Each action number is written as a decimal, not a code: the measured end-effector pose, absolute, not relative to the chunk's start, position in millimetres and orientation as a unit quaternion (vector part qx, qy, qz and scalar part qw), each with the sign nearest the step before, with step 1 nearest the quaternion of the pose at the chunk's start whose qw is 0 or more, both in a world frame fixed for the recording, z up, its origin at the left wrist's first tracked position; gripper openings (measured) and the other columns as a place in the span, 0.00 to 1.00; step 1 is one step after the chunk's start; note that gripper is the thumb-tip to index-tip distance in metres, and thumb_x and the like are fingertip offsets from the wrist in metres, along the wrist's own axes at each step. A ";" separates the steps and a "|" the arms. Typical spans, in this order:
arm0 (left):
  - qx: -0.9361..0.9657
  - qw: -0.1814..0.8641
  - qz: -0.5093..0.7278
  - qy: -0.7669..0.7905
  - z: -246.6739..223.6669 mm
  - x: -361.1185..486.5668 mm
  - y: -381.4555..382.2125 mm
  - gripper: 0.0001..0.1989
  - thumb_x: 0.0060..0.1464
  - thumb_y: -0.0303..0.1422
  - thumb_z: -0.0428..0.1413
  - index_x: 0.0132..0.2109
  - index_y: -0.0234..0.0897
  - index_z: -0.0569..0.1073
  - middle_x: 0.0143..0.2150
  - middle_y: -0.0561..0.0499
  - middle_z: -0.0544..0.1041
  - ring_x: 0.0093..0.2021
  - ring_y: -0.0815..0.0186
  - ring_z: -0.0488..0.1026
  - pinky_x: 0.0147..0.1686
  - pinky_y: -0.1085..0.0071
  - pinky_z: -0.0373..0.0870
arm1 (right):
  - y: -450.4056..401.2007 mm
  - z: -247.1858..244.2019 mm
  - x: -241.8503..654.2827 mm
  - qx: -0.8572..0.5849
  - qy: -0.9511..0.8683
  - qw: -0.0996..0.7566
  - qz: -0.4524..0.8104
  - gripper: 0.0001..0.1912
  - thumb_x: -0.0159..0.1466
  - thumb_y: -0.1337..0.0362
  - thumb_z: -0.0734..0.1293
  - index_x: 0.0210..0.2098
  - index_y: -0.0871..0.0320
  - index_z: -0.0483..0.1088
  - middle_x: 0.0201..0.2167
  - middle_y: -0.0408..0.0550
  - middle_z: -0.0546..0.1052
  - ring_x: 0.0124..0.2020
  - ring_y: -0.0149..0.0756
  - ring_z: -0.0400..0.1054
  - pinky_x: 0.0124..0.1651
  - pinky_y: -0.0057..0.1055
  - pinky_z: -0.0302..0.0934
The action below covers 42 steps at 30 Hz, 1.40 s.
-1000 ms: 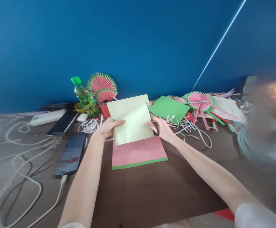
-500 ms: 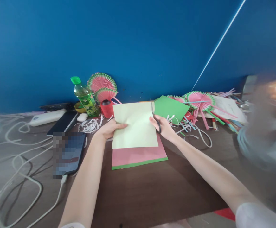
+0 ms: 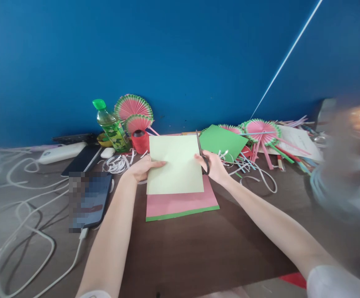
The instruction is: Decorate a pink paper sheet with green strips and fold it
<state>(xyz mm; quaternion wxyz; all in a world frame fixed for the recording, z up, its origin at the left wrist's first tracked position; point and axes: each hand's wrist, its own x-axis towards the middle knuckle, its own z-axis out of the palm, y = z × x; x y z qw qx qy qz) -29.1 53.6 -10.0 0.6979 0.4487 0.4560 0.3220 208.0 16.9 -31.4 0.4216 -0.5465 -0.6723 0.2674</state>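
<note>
A pale yellow-green sheet of paper [image 3: 176, 174] is held up above the table. My left hand [image 3: 141, 169] grips its left edge, thumb on the front and the other fingers behind. My right hand [image 3: 214, 165] is closed round dark-handled scissors [image 3: 205, 163], whose blades point up along the sheet's right edge. The right thumb lies close to that edge; whether it also pinches the paper I cannot tell. Under the sheet lies a pink paper with a green border [image 3: 180, 205], its upper part hidden. Behind the scissors is a green sheet [image 3: 221, 142].
Pink-and-green pleated paper fans [image 3: 133, 108] stand at the back left beside a green-capped bottle [image 3: 113, 128] and a red roll [image 3: 140, 142]. More fans [image 3: 262, 131] and paper strips lie at right. Phones [image 3: 91, 200] and white cables [image 3: 51, 244] cover the left side.
The pale sheet has turned slightly and its right edge sits a little further left. The scissors have tilted slightly in my right hand. My left hand has hardly moved.
</note>
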 end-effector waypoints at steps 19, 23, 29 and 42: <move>0.378 0.601 0.501 0.496 4.7 -9.7 57.9 0.06 0.42 0.28 0.56 0.32 0.33 0.72 0.30 0.47 0.77 0.35 0.61 0.76 0.34 0.70 0.73 | 12.9 -16.7 210.7 -0.512 -0.702 0.367 0.330 0.28 0.59 0.45 0.58 0.48 0.60 0.65 0.26 0.45 0.70 0.27 0.32 0.63 0.33 0.30 0.58; 0.409 0.629 0.473 0.462 8.8 9.4 48.4 0.06 0.46 0.29 0.53 0.34 0.33 0.72 0.32 0.47 0.77 0.37 0.61 0.75 0.36 0.69 0.73 | 8.5 -14.4 201.8 -0.516 -0.749 0.318 0.269 0.28 0.58 0.47 0.61 0.50 0.59 0.64 0.27 0.46 0.71 0.29 0.37 0.65 0.35 0.32 0.57; 0.414 0.640 0.474 0.442 8.9 25.4 38.9 0.06 0.47 0.28 0.53 0.35 0.33 0.70 0.29 0.50 0.75 0.34 0.64 0.74 0.37 0.67 0.71 | -2.3 -10.6 190.9 -0.548 -0.778 0.268 0.148 0.27 0.56 0.48 0.63 0.50 0.57 0.64 0.33 0.50 0.74 0.32 0.40 0.67 0.31 0.30 0.55; 0.453 0.696 0.451 0.327 9.9 25.9 38.2 0.11 0.48 0.36 0.56 0.39 0.36 0.68 0.41 0.46 0.74 0.45 0.60 0.72 0.48 0.59 0.66 | -5.0 -14.0 190.0 -0.516 -0.725 0.436 0.133 0.09 0.56 0.65 0.60 0.34 0.60 0.69 0.25 0.46 0.74 0.24 0.33 0.67 0.28 0.27 0.57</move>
